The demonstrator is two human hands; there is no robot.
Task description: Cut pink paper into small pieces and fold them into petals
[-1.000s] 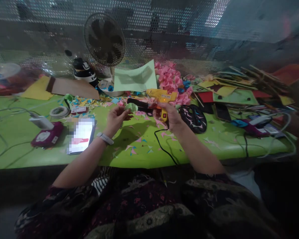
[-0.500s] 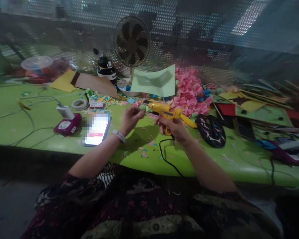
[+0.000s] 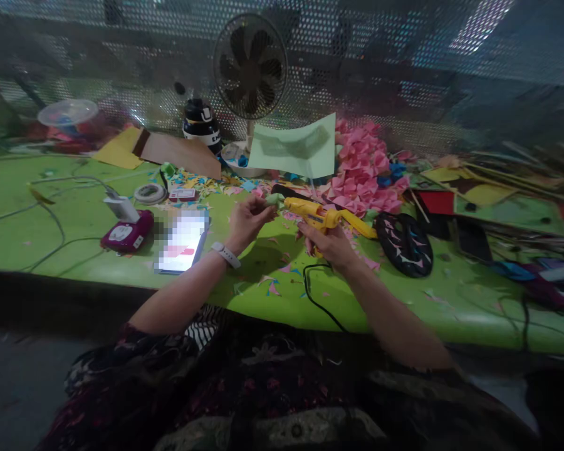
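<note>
My right hand [image 3: 329, 243] is wrapped round the handle of a yellow glue gun [image 3: 313, 213], whose nozzle points left. A black cord [image 3: 316, 303] trails down from the grip over the table edge. Just left of the nozzle, my left hand [image 3: 249, 219] pinches a small piece of light green paper [image 3: 275, 199]; its exact shape is too small to make out. Whether nozzle and paper touch, I cannot tell. Small paper scraps [image 3: 273, 288] lie on the green table [image 3: 263, 310] beneath both hands.
Behind my hands stand a fan [image 3: 250, 67], a pale green sheet [image 3: 294, 148] and a heap of pink folded paper [image 3: 364, 166]. Left are a lit phone [image 3: 184, 243], a tape roll [image 3: 150, 193] and a maroon power box [image 3: 128, 232]. A black oval piece [image 3: 404, 244] lies right.
My left hand and the green paper stay nearly in place. The glue gun has shifted slightly right and down, leaving a little more space beside the paper. The view has tilted slightly.
</note>
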